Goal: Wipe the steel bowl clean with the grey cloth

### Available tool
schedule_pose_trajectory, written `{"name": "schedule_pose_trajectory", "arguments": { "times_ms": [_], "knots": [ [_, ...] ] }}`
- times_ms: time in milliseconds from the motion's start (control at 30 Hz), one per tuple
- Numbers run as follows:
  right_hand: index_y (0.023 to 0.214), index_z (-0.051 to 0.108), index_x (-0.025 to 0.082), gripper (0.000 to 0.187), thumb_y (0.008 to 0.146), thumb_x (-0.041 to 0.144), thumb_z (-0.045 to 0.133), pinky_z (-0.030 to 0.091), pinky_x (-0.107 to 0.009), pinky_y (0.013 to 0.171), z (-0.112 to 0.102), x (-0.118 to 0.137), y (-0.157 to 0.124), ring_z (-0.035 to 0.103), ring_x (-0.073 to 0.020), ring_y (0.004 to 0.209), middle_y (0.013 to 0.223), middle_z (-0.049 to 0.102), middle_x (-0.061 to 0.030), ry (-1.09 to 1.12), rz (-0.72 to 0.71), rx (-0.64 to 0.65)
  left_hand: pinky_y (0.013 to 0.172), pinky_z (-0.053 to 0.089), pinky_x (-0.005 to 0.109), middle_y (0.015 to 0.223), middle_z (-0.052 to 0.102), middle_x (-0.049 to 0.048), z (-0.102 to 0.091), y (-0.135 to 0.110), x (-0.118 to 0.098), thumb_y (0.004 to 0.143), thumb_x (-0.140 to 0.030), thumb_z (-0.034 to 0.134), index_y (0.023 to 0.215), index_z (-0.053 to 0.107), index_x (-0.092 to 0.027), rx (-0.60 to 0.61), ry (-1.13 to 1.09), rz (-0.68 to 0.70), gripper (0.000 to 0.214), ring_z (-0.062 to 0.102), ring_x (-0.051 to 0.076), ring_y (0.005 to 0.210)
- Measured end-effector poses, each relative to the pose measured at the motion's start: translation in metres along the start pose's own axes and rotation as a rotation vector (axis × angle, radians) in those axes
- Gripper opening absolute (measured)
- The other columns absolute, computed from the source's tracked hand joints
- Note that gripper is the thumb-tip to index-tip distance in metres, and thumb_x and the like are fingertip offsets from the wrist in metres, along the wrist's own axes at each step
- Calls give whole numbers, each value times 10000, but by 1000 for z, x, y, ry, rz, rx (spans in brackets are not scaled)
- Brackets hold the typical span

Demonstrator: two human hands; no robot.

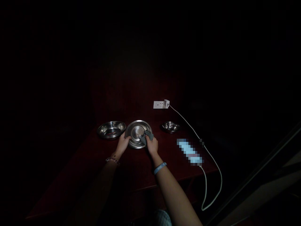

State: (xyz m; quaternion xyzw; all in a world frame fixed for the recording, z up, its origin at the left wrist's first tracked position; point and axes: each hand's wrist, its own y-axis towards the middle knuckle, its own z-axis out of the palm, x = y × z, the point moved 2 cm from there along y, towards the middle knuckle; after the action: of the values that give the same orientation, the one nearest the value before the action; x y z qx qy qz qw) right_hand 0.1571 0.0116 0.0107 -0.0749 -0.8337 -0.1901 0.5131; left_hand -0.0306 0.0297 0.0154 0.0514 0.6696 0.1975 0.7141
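Observation:
A round, shiny metal plate (135, 129) is held up and tilted above the dark red table. My left hand (122, 143) grips its left lower rim, thumb on the face. In my right hand (152, 143) is a bunched grey-green cloth (144, 139), pressed against the right part of the plate. To the left sits a wider metal bowl (111, 128) with a small label inside; it may be a stack. A smaller metal bowl (171, 126) stands to the right, farther back.
The dark red table (134, 175) ends at a front edge near me. A blurred-out bright device (190, 152) lies at the right, with a white cable (221, 179) looping past the edge to a charger (166, 103) in a wall socket (158, 104). Surroundings are very dark.

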Motion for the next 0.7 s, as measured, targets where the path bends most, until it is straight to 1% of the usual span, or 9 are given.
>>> {"name": "schedule_pose_trajectory", "arguments": {
  "times_ms": [100, 233, 333, 467, 600, 700],
  "knots": [
    [972, 825, 207, 313, 932, 430, 608, 576, -315, 853, -1, 1, 0, 767, -260, 942, 991, 817, -108, -17, 36, 2, 1154, 438, 515, 1059, 791, 82, 0, 1, 2, 637, -174, 611, 985, 726, -168, -6, -2, -20, 367, 671, 331, 1190],
    [1006, 820, 215, 315, 942, 417, 587, 574, -307, 871, -1, 1, 0, 760, -243, 956, 1017, 817, -89, 7, 42, -10, 1195, 398, 501, 1199, 769, 105, 5, -1, 6, 670, -181, 650, 1093, 715, -168, -13, -18, -39, 428, 631, 321, 1288],
    [1055, 815, 214, 336, 944, 421, 576, 573, -315, 880, -2, 0, 0, 759, -251, 979, 1046, 815, -93, 27, 55, -14, 1215, 376, 485, 1254, 752, 117, 9, -3, 10, 704, -199, 686, 1142, 701, -170, 1, -27, -75, 439, 599, 313, 1343],
    [1065, 812, 197, 349, 940, 423, 577, 572, -326, 893, -1, -1, 0, 759, -262, 1002, 1059, 812, -107, 42, 53, -15, 1226, 364, 475, 1293, 735, 116, 12, -5, 11, 743, -215, 690, 1201, 678, -168, 13, -41, -108, 461, 579, 308, 1371],
    [1031, 817, 205, 341, 943, 426, 573, 573, -321, 891, 1, -2, 1, 762, -259, 985, 1028, 816, -97, 35, 62, -24, 1246, 334, 440, 1418, 665, 98, 13, -4, 11, 774, -217, 694, 1350, 606, -198, 16, -60, -60, 584, 515, 285, 1436],
    [1024, 820, 210, 336, 941, 420, 572, 576, -320, 889, 2, -3, 3, 764, -257, 988, 1029, 818, -90, 61, 59, -20, 1259, 307, 432, 1450, 633, 97, 15, -4, 14, 780, -232, 704, 1394, 568, -211, 42, -53, -57, 629, 487, 281, 1456]
  ]
}}
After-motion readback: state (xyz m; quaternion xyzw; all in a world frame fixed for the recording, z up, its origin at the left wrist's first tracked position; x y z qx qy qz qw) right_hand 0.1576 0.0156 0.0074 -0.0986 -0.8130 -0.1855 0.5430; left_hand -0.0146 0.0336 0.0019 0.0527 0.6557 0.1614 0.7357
